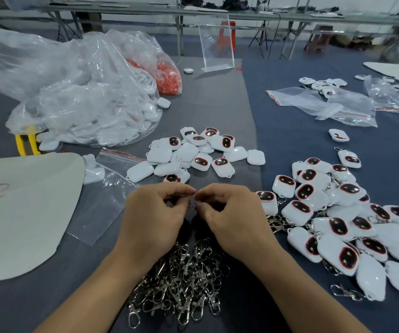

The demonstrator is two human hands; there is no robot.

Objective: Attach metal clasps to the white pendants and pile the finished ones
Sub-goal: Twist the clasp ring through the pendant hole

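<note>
The left hand [155, 212] and right hand [232, 212] meet fingertip to fingertip, fingers curled, both pinching a small metal piece [194, 205] that is mostly hidden between them; the heap of loose clasps [181, 280] lies under the wrists, nearer the body; the bare white pendants [198, 152] sit just beyond the knuckles; the finished pile [352, 217] of pendants with clasps on spreads just beside the right hand.

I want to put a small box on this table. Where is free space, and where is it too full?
Bare grey mat lies between the acrylic stand and the loose pendants. Dark cloth is free between those pendants and the zip bags. Crowded: the finished pile at right, the clasps at the near edge.
</note>
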